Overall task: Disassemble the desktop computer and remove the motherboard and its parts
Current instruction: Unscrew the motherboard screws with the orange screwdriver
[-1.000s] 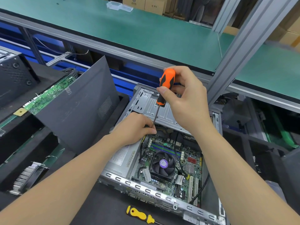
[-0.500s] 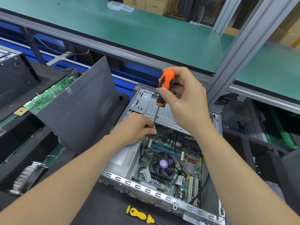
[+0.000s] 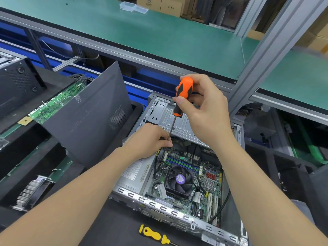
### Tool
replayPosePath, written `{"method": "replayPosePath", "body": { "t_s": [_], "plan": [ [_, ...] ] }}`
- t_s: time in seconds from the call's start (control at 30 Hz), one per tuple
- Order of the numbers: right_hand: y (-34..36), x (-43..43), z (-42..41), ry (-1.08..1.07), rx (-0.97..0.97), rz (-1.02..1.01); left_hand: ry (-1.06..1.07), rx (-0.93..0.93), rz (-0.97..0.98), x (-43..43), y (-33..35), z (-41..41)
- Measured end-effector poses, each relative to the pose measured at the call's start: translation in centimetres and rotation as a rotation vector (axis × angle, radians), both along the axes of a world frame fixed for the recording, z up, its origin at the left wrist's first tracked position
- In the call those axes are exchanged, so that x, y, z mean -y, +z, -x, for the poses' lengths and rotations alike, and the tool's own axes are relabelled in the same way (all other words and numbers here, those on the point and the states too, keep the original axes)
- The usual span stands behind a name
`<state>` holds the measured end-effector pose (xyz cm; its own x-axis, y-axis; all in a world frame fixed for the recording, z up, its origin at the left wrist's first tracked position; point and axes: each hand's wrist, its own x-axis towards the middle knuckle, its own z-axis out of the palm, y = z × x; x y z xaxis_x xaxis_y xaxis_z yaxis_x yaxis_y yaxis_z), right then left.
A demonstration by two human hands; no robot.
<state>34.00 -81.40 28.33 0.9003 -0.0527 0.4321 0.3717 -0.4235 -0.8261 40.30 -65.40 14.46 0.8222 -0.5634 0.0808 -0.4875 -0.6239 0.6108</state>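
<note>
right hand [image 3: 207, 112] clenches the screwdriver [image 3: 183, 87] while left hand [image 3: 150, 139] pinches its shaft, hiding the tip.

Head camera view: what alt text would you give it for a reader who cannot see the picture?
A person's right hand grips an orange-handled screwdriver nearly upright over an open desktop computer case, while the left hand pinches its shaft near the tip, at the far edge of the motherboard. A yellow screwdriver lies in front of the case.

The right hand [image 3: 207, 112] has rolled the orange screwdriver [image 3: 183, 93] a little — the handle now sits slightly lower.
</note>
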Motion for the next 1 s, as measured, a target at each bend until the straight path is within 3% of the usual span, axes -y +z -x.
{"method": "replayPosePath", "body": {
  "t_s": [0.17, 0.3, 0.5, 0.57, 0.63, 0.8, 1.0],
  "plan": [
    [0.3, -0.1, 0.1, 0.017, -0.011, 0.092, 0.020, -0.008, 0.006, -0.1, 0.1, 0.1],
    [1.2, -0.3, -0.1, -0.110, 0.057, 0.287, 0.038, -0.031, -0.012, 0.0, 0.1, 0.1],
    [0.8, -0.8, -0.3, -0.066, -0.084, 0.139, 0.091, -0.040, -0.035, 0.3, -0.2, 0.1],
    [0.0, -0.8, -0.4, -0.086, -0.111, 0.187, 0.101, -0.047, -0.040, 0.3, -0.2, 0.2],
    [-0.5, -0.8, -0.3, -0.119, -0.119, 0.277, 0.111, -0.051, -0.038, 0.3, 0.0, 0.2],
    [0.1, -0.6, -0.5, -0.146, -0.095, 0.188, 0.083, -0.080, 0.055, 0.1, 0.1, 0.1],
    [1.6, 0.2, -0.7, -0.194, -0.064, 0.150, 0.060, -0.001, 0.035, -0.1, 0.1, 0.1]
  ]
}}
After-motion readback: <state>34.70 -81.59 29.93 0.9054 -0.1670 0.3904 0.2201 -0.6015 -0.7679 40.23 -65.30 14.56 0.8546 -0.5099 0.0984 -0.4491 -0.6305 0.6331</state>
